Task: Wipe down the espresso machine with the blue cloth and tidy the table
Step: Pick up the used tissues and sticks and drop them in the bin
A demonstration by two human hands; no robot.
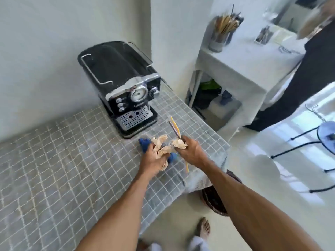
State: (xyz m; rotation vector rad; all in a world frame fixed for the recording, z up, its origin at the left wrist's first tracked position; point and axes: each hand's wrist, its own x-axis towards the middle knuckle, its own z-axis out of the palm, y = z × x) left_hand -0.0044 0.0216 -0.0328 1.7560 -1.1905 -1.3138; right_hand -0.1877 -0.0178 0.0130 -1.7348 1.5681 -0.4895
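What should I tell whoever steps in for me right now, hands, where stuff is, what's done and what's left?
Left hand: grips the blue cloth and crumpled brown paper together, above the tiled table.
Right hand: holds another wad of brown paper plus thin flat yellow cards; what they are is too blurred to tell.
Espresso machine: upright at the table's far end, beside the wall, untouched.
Done: loose rubbish looks gathered off the table.
Left: probably bin the paper; a dark basket on the floor by the table could be for it. Whether the machine is wiped cannot be told.
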